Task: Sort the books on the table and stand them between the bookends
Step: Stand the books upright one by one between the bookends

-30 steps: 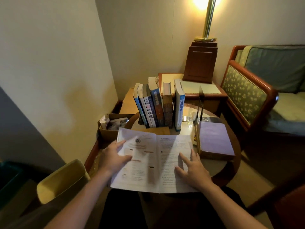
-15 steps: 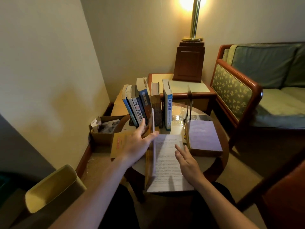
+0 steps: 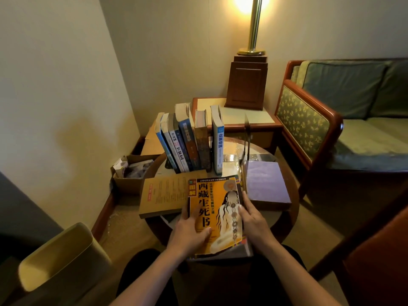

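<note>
A yellow book lies closed, cover up, at the near edge of the round table and overhangs it. My left hand rests flat on the cover's lower left. My right hand holds the book's right edge, thumb on the cover and fingers along the side. Several books stand at the back, leaning left, with a gap before the thin black bookend to their right. A brown book lies flat on the left and a purple book on the right.
An open cardboard box sits on the floor to the left. Behind the table stands a side table with a lamp base. An armchair is on the right and a pale bin at the near left.
The book that lay open under both hands is closed; my left hand swung its left half over. My right hand moved from the page to the book's right edge.
</note>
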Tool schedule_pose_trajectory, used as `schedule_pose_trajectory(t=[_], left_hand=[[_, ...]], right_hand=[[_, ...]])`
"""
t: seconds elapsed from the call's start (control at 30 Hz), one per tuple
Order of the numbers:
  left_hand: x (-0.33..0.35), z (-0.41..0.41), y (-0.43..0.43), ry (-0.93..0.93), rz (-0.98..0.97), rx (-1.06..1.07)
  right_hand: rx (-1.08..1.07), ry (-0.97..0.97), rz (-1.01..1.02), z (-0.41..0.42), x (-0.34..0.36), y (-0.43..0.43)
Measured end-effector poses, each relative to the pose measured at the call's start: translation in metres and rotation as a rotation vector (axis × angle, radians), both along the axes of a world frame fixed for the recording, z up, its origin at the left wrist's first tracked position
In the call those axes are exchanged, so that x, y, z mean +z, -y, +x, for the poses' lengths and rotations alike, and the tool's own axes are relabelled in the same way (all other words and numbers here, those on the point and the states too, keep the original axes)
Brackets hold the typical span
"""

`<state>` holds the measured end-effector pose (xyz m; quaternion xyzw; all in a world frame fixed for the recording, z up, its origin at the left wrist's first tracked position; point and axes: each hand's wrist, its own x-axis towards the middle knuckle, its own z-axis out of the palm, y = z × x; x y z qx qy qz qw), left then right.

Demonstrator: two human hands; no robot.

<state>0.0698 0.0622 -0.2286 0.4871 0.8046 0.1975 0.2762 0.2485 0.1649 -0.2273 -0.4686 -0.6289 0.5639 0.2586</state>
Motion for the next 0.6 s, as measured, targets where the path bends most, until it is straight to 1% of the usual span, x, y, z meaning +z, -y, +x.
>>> schedule_pose_trajectory(t=[0.1,0.17,0.23,0.3,0.37,0.5,0.6], left_hand=[[-0.004,0.001,0.001,0.02,0.018,0.004],[-0.004,0.003,-0.002,0.095,0.027,0.023],[-0.001,0.006,-0.004,0.223,0.071,0.077],[0.004,0.006,-0.003,0.404,0.152,0.146],[0.007,0.004,-0.001,0.505,0.218,0.212],[0.011,-0.002,0.003,0.643,0.273,0.311],[0.022,-0.007,0.003,0.861,0.256,0.351]], right_hand=[[0.062,0.102,-0.024,-0.004,0.0,-0.001],[0.107,0.141,-0.053,-0.005,0.002,-0.003],[0.135,0.188,-0.069,-0.002,0.004,-0.005],[0.158,0.246,-0.072,0.001,0.003,-0.006],[0.17,0.284,-0.043,0.002,-0.001,-0.005],[0.165,0.217,-0.044,0.002,-0.005,-0.001],[0.148,0.162,-0.061,0.003,-0.007,0.001]])
